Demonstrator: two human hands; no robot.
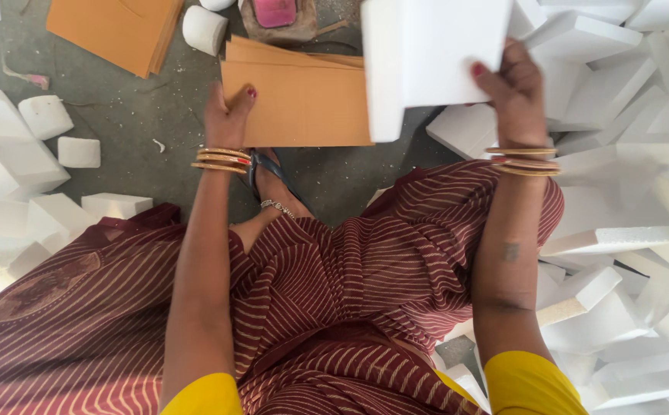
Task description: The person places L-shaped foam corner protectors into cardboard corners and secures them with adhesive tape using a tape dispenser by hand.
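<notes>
Striped lap nearest; right hand is clamped on a foam block raised far right, while left hand pinches the card on the floor. Best keep both grips firm and square.

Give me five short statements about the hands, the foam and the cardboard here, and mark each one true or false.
1. The right hand holds a white foam block. True.
2. The left hand holds a pair of scissors. False: it grips the edge of a brown cardboard sheet.
3. White foam pieces are heaped on the person's right. True.
4. Both wrists are bare. False: each wears bangles.
5. The cardboard sheet lies on a table. False: it is on the grey floor.
</notes>
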